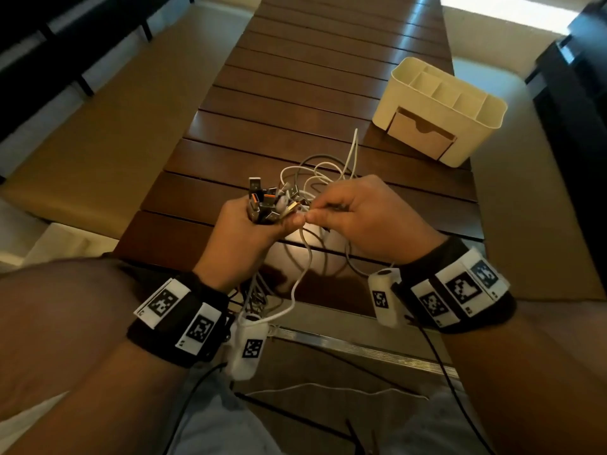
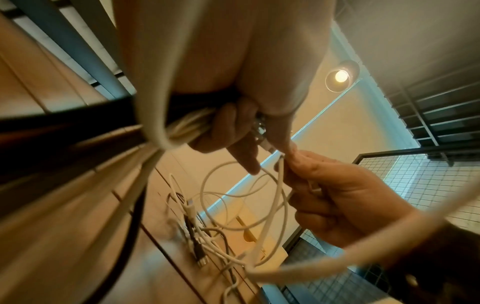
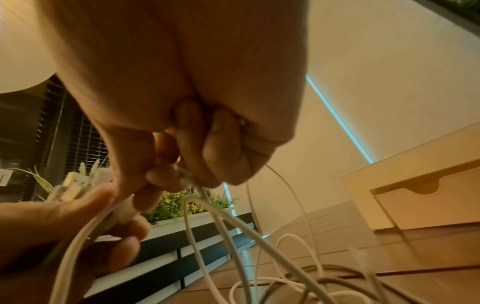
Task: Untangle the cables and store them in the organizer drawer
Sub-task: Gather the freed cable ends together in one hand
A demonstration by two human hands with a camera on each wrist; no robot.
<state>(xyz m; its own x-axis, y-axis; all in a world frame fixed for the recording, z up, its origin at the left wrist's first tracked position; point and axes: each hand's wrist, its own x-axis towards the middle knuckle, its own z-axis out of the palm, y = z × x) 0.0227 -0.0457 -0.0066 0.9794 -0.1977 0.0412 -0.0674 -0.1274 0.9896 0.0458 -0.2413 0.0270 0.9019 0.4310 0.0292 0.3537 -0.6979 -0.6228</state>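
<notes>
Fingers of left hand [image 1: 244, 231] fisted round cable plugs [image 1: 266, 205], right hand [image 1: 361, 215] pinching a white cable [image 1: 303, 257] beside them

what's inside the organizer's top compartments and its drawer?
Head view: the organizer shows bare cream walls in its top compartments, with no cables visible; their floors are hidden. The drawer is only slightly open, so its inside cannot be seen.

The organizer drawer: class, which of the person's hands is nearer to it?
Right. The right hand pinches a white cable just below the organizer drawer; the left hand, gripping the plug bundle, sits farther left.
</notes>
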